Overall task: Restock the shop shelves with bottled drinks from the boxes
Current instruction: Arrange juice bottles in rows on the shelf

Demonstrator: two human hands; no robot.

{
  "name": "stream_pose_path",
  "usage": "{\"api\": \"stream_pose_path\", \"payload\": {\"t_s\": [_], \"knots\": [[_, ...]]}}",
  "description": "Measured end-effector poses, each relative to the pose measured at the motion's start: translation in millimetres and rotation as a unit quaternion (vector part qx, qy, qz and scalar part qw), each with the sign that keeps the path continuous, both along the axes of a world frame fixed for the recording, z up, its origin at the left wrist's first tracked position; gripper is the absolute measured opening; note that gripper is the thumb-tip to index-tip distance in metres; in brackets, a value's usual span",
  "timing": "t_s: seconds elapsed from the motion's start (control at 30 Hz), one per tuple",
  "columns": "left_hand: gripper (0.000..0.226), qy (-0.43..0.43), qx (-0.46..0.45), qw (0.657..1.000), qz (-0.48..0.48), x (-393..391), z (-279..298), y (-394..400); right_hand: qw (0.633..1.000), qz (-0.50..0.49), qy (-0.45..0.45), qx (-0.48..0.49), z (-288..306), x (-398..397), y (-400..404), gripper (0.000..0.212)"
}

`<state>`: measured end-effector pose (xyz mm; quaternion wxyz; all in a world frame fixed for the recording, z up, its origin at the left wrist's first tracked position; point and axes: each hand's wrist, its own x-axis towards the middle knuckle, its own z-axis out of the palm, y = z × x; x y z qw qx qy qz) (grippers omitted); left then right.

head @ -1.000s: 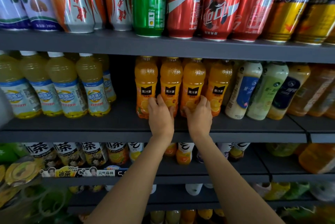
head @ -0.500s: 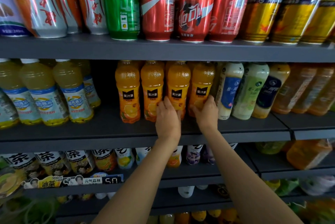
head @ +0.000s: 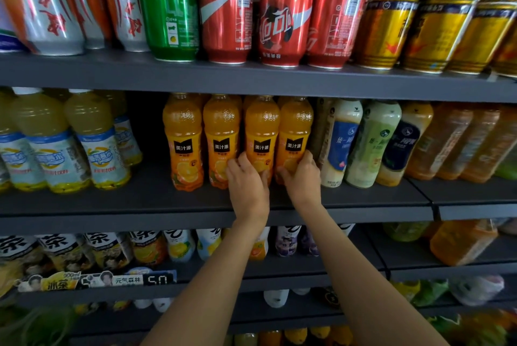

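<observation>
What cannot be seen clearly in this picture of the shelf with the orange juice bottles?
- Head view: the lower parts of three orange juice bottles are covered by the left hand and right hand.
- Bottle caps on the middle shelf: hidden behind the upper shelf edge.
- How many bottles stand behind the front row: hidden by it.
- Cans: tops cut off by the picture's top edge.
- Boxes: not in view.

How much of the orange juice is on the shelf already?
Done: four orange juice bottles stand in the front row. In hand: the left hand and right hand press against the right-hand ones. Left: a gap beside them; no boxes are in view.
</observation>
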<state>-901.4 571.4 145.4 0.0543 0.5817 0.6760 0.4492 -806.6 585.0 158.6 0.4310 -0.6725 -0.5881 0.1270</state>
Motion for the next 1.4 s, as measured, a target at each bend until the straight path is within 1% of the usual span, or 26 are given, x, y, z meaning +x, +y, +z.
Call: {"api": "stream_pose_path", "payload": {"t_s": [0.17,0.27,0.37,0.47,0.7,0.8,0.93,1.0,1.03,1.07,1.13,1.17,1.23,1.3,1.33,1.4], "knots": [[0.057,0.015,-0.007,1.000,0.001,-1,0,-1,1.000,-0.008,0.006,0.002,-2,-4,-2,0.059],[0.057,0.015,-0.006,1.000,0.009,-1,0,-1,1.000,0.021,0.008,-0.004,-1,0,-2,0.059],[0.055,-0.004,0.006,1.000,0.024,4,0,-3,0.999,0.049,0.003,-0.023,4,5,-1,0.059],[0.053,-0.019,0.017,0.999,0.040,10,1,-5,0.998,0.053,0.000,-0.032,7,7,-3,0.057],[0.053,-0.022,0.019,0.998,0.055,12,0,-4,0.997,0.061,0.016,-0.042,9,5,-3,0.051],[0.054,-0.038,0.022,0.998,0.051,13,-2,-4,0.997,0.058,0.009,-0.044,8,4,-4,0.050],[0.057,-0.034,0.031,0.999,0.026,5,-2,-4,0.997,0.059,0.019,-0.042,6,4,-2,0.055],[0.057,-0.031,0.052,0.998,0.008,-4,-3,-11,0.999,0.031,0.022,-0.006,4,3,-7,0.062],[0.056,-0.030,0.074,0.997,0.004,-11,-3,-15,0.999,0.010,0.015,0.040,3,2,-12,0.063],[0.053,-0.029,0.100,0.994,0.013,-19,-4,-20,0.995,-0.007,0.004,0.096,3,0,-19,0.061],[0.048,-0.039,0.136,0.988,0.069,-39,-2,-28,0.982,-0.011,-0.022,0.188,4,-9,-28,0.049],[0.048,-0.063,0.140,0.982,0.106,-50,0,-29,0.978,-0.001,-0.034,0.205,4,-17,-30,0.047],[0.055,-0.124,0.121,0.972,0.158,-74,6,-27,0.980,0.020,-0.047,0.192,2,-36,-27,0.052],[0.068,-0.156,0.061,0.973,0.157,-93,8,-21,0.989,0.021,-0.030,0.142,-3,-52,-23,0.061],[0.072,-0.153,0.032,0.978,0.140,-100,7,-18,0.993,0.014,-0.020,0.118,-6,-57,-20,0.063],[0.070,-0.128,0.001,0.986,0.105,-110,2,-12,0.996,-0.004,-0.011,0.083,-12,-63,-17,0.062]]}}
